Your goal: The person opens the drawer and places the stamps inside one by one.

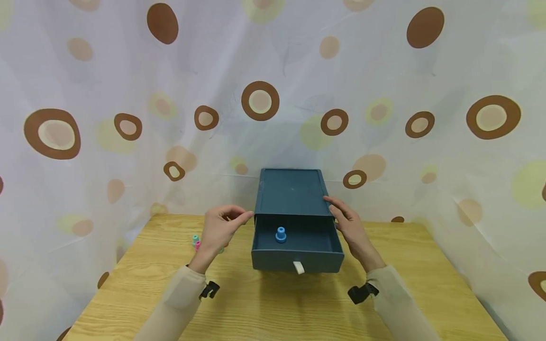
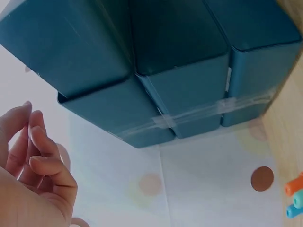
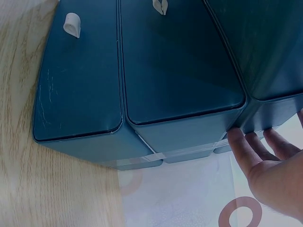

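Note:
A dark blue drawer cabinet (image 1: 291,192) of three stacked units stands on the table, its top drawer (image 1: 297,261) pulled out. Inside the drawer, a small blue stepped plastic piece (image 1: 280,235) with a round hole stands upright. My left hand (image 1: 222,230) is beside the cabinet's left front corner, fingers loosely bent around nothing; the left wrist view shows a gap between this hand (image 2: 40,165) and the cabinet wall. My right hand (image 1: 350,229) rests its fingertips on the cabinet's right side; in the right wrist view the extended fingers (image 3: 245,153) touch the upper unit.
Small coloured pieces, including a teal one (image 1: 195,239) and a pink one (image 1: 197,245), lie left of my left hand, partly hidden by it. A white pull tab (image 1: 298,267) sticks out of the drawer front. A spotted curtain (image 1: 204,156) hangs behind the wooden table (image 1: 128,293).

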A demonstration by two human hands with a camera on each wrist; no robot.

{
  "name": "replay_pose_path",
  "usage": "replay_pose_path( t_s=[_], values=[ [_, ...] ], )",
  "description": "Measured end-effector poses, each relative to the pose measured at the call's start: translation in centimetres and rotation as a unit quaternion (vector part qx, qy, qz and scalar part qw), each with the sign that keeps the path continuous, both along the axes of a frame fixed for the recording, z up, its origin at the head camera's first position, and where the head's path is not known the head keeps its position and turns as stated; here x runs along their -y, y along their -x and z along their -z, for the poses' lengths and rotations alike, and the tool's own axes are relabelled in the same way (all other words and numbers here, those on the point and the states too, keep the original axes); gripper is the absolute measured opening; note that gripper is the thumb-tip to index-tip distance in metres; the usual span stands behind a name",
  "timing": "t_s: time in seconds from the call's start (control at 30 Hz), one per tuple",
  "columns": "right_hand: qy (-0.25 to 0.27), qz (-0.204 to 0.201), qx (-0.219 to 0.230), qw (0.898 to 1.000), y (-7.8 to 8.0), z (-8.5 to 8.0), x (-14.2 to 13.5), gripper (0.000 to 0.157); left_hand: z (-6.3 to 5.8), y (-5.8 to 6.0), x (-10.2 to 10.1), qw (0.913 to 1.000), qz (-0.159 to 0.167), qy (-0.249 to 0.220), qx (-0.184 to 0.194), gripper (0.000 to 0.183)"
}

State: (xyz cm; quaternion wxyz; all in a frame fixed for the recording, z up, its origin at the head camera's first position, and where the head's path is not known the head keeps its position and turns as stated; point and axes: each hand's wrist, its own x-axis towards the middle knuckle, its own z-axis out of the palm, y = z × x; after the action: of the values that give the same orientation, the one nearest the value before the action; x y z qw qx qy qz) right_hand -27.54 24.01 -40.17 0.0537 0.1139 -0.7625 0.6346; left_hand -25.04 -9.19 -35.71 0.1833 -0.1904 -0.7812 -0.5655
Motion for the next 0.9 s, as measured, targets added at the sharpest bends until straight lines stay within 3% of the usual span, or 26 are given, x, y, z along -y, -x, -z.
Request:
replay_pose_path(
  t_s=[0.13,0.27,0.47,0.67,0.9],
  values=[
    [0.002,0.001,0.003,1.0,0.1,0.0,0.2,0.053,-0.3,-0.6,0.9,0.9998,0.019,0.003,0.0,0.01],
    [0.003,0.001,0.004,1.0,0.1,0.0,0.3,0.053,1.4,0.7,2.1,0.9991,0.039,0.007,0.011,0.011],
    [0.001,0.002,0.003,1.0,0.1,0.1,0.3,0.053,3.5,2.3,4.4,0.9959,0.063,0.016,0.063,0.017],
    [-0.006,-0.001,0.006,1.0,0.2,0.0,0.2,0.053,4.9,2.8,6.0,0.9925,0.042,0.016,0.113,0.026],
    [-0.01,0.001,0.004,1.0,-0.1,0.0,0.1,0.054,6.4,3.2,6.6,0.9875,0.035,0.005,0.154,0.032]
  ],
)
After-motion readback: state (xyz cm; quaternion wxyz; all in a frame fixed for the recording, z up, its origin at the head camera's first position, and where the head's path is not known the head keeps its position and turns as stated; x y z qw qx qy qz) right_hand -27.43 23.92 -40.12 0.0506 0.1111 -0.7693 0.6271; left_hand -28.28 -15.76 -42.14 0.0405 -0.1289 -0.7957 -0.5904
